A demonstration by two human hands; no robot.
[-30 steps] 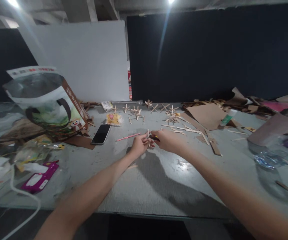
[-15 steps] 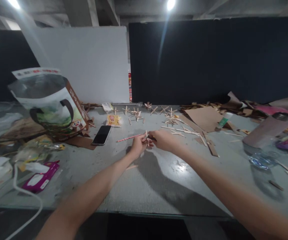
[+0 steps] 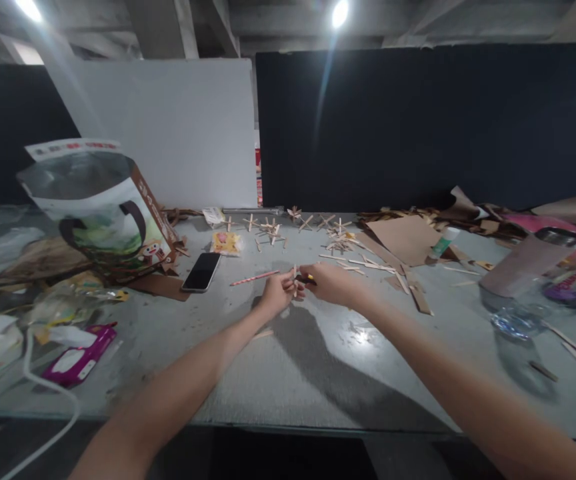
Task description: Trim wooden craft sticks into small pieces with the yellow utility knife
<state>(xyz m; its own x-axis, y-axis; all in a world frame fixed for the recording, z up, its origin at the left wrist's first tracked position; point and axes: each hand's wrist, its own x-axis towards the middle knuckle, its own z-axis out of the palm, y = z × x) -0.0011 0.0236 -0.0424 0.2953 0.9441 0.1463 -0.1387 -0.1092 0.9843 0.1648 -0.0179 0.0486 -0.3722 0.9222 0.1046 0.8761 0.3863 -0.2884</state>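
Note:
Over the middle of the table, my left hand [image 3: 279,292] pinches a short wooden craft stick [image 3: 295,273], held roughly upright. My right hand [image 3: 331,283] is closed round a small utility knife [image 3: 308,279] with a dark blade and a bit of yellow; most of its handle is hidden in the fingers. The blade lies against or very near the stick; contact cannot be made out. Just left of my left hand lies a red-and-white striped pencil [image 3: 253,278]. Below the hands, another stick [image 3: 263,333] rests on the table.
Behind the hands stand several crossed-stick pieces [image 3: 274,230], with loose sticks [image 3: 355,262] and cardboard [image 3: 405,239] to the right. A phone [image 3: 201,272], a large bag [image 3: 103,207] and a purple wipes pack [image 3: 79,357] lie left. A tumbler [image 3: 525,263] and glue stick [image 3: 445,242] stand right.
The stick in my left hand now stands straighter, and more of the dark blade shows between the hands. My right hand has turned slightly. The whole view has shifted a little.

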